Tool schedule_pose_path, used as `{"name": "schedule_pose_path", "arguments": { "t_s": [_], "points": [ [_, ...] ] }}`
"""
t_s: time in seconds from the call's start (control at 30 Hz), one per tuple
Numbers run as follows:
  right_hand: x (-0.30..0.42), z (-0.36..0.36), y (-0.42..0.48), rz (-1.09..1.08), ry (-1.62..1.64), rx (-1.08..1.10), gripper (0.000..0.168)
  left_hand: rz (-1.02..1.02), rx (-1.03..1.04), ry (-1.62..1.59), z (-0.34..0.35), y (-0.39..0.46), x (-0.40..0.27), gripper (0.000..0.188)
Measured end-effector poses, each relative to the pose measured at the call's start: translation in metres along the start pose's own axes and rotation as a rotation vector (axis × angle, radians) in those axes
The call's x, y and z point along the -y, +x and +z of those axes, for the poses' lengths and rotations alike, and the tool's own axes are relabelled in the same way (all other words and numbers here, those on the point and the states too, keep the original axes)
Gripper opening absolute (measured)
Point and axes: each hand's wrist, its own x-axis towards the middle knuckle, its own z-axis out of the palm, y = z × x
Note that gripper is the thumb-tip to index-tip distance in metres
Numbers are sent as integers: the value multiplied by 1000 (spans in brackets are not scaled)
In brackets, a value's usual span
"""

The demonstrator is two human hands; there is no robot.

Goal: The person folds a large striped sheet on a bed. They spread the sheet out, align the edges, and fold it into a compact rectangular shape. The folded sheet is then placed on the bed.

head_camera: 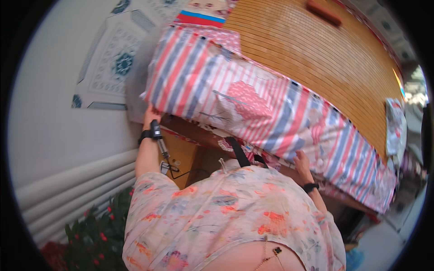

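A striped, patterned fabric cover [247, 98], folded into a long strip, lies along the near edge of a slatted bamboo mat [305, 44]. At the strip's left end, my left hand [152, 114] reaches to its lower corner; the fingers are partly hidden at the cloth's edge, so whether they grip it is unclear. Farther right, my right hand [301, 161] rests against the strip's near edge, its fingertips on the fabric and its grip not plain. Both wrists wear black bands, the left one with a small device and a cable.
A reddish-brown block [323, 13] lies on the mat's far side. A plastic package [395, 127] is at the right edge. Patterned tiles [120, 62] cover the wall at left, above white pipes [81, 186]. A wooden cabinet [179, 154] and a flowering plant [98, 230] are near my left side.
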Motion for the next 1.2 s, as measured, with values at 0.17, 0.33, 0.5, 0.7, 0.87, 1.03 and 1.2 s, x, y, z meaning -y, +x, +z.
{"name": "schedule_pose_path", "arguments": {
  "t_s": [0.17,0.33,0.5,0.7,0.87,1.03,1.2],
  "points": [
    [3,19,19,70,-164,-67,48,102,-60,207,16,33,-35,40],
    [-8,44,25,114,-227,-196,55,403,-286,566,74,10,-57,28],
    [9,48,34,246,-260,-131,48,328,-426,702,14,49,-52,29],
    [11,2,102,218,-185,-383,31,1120,-321,1641,147,53,-75,20],
    [68,-34,180,6,-199,-339,29,1132,627,1795,279,89,-19,20],
    [92,-34,250,-61,-364,-323,32,1020,932,2023,328,122,41,33],
    [90,-32,294,-46,-602,-299,33,854,1015,2255,353,148,76,37]
  ]
}}
